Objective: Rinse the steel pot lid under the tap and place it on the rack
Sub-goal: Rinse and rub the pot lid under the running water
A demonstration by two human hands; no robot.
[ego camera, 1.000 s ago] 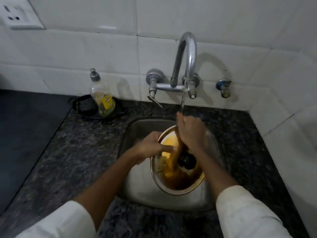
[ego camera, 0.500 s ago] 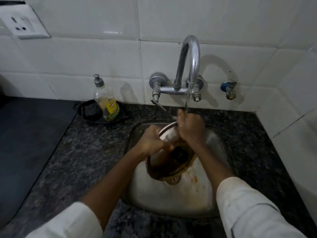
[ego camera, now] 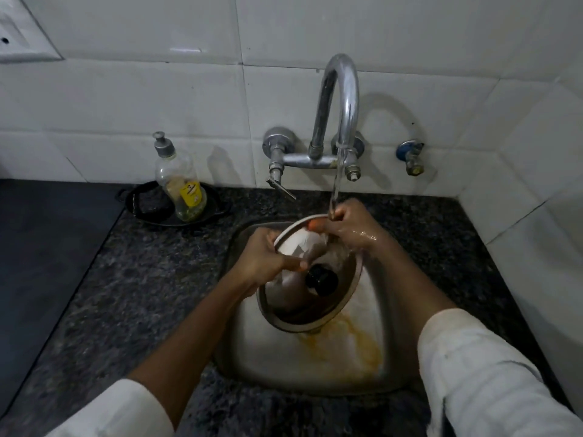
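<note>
Both-handed, left hand [ego camera: 268, 263] fingers clamp the steel lid's [ego camera: 328, 305] left rim; right hand [ego camera: 350, 223] grips its far rim under the tap [ego camera: 342, 99] stream, tilted over the sink [ego camera: 315, 367]. Soap bottle [ego camera: 179, 181] stands well left. Lid's underside is hidden.

The scene is dim and slightly soft. Light from about 7 o'clock throws the tap's [ego camera: 339, 108] shadow onto the wall tiles [ego camera: 126, 99] toward 2 o'clock. A small glare sits at 11 o'clock. Wide-angle bending curves tile lines near the edges.
</note>
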